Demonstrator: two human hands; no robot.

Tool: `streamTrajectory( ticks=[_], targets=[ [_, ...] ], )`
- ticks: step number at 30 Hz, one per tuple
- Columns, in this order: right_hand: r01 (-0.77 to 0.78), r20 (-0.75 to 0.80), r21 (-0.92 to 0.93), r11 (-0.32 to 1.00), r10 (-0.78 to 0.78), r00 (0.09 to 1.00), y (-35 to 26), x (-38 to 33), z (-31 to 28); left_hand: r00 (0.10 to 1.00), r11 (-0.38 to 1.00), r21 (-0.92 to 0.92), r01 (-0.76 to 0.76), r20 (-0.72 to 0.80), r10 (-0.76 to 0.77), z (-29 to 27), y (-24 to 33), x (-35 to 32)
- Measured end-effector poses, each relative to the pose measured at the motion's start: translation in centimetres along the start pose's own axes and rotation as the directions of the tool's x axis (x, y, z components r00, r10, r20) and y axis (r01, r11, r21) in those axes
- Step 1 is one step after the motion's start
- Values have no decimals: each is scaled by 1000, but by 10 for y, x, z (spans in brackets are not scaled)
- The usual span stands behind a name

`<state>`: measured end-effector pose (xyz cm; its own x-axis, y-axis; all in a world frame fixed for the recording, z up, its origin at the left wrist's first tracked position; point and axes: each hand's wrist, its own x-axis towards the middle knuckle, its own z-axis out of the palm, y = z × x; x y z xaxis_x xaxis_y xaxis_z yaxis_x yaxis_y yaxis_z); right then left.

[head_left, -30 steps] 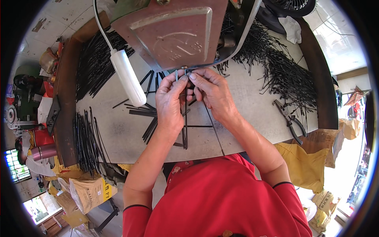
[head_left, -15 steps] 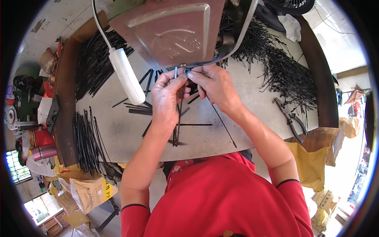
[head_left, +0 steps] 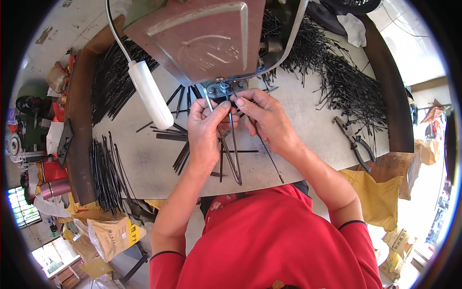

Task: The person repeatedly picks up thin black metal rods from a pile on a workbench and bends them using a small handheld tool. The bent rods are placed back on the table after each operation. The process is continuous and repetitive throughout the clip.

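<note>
My left hand [head_left: 206,130] is closed on a long pair of metal tweezers [head_left: 237,171]. Their joined end points toward me, and the two arms stand apart at the far end beneath the machine. My right hand [head_left: 269,120] pinches a thin black rod [head_left: 272,160], which slants from the fingertips down toward my body. Both hands are just in front of the small metal die [head_left: 225,89] under the machine's reddish-brown cover [head_left: 207,45]. The fingers partly hide the rod's upper end; whether it touches the die I cannot tell.
Black rods lie in bundles at the left [head_left: 103,168] and far left [head_left: 120,72], with a tangled heap [head_left: 337,72] at far right. Pliers [head_left: 355,143] rest at the table's right. A white lamp [head_left: 151,94] hangs left of the machine. Loose black strips [head_left: 173,136] lie beside my left hand.
My hands have come slightly nearer to me and away from the machine, uncovering the die. The tweezers now show clearly with arms apart. The rod in my right hand has shifted slightly left and nearer.
</note>
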<state>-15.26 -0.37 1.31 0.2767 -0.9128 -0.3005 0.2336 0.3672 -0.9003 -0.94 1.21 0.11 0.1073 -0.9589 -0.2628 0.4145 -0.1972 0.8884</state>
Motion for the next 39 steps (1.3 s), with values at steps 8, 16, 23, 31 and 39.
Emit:
streamTrajectory(
  ticks=[8,16,23,31,39],
  targets=[
    [24,25,-60,998,-23,999,0,-2,-1,997,999,-50,11,76,-8,4,5,4],
    [28,92,-94,995,-19,996,-10,11,-6,996,996,-32,-88,23,88,6,0,9],
    [42,48,-37,998,-40,998,-7,18,1,988,985,-94,-148,-68,142,13,-1,16],
    [38,9,9,999,-39,999,8,9,0,994,991,-104,-85,-75,77,8,-16,8],
    [32,10,-10,999,-32,999,1,17,1,992,994,-54,-99,-88,94,10,-7,14]
  ],
)
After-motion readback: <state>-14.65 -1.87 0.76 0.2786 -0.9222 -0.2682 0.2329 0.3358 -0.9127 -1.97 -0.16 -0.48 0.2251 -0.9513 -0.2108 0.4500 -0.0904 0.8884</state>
